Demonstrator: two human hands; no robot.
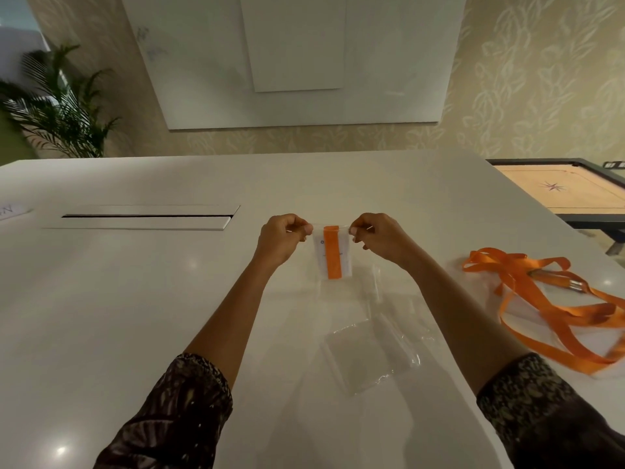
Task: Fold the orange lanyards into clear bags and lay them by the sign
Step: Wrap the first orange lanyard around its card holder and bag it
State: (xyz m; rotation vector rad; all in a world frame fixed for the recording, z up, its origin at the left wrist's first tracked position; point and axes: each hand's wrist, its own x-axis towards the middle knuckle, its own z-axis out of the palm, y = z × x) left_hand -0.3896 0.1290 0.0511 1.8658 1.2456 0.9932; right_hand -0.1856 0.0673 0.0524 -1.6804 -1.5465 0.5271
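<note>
**One bag filled, sign far to the left**

Nearest the person, spare bags lie flat on the surface, between the forearms. To the right, loose lanyards sprawl in a tangle with a metal clip among them, well apart from the hands.

Farther out, the left hand and right hand each keep a closed grip, thumb and fingers pinching a top corner of the bag. It hangs between them, long axis running top to bottom. A folded lanyard stands upright inside along that axis, over a white card. Whether the mouth is sealed, or the bottom edge touches the surface, I cannot tell.

Farthest, the sign lies at the surface's left edge, past a long slot. It sits well to the left of the bag, so the left hand is the nearer one. Laying the bag down likely calls for a long leftward carry, probably by that hand.
</note>
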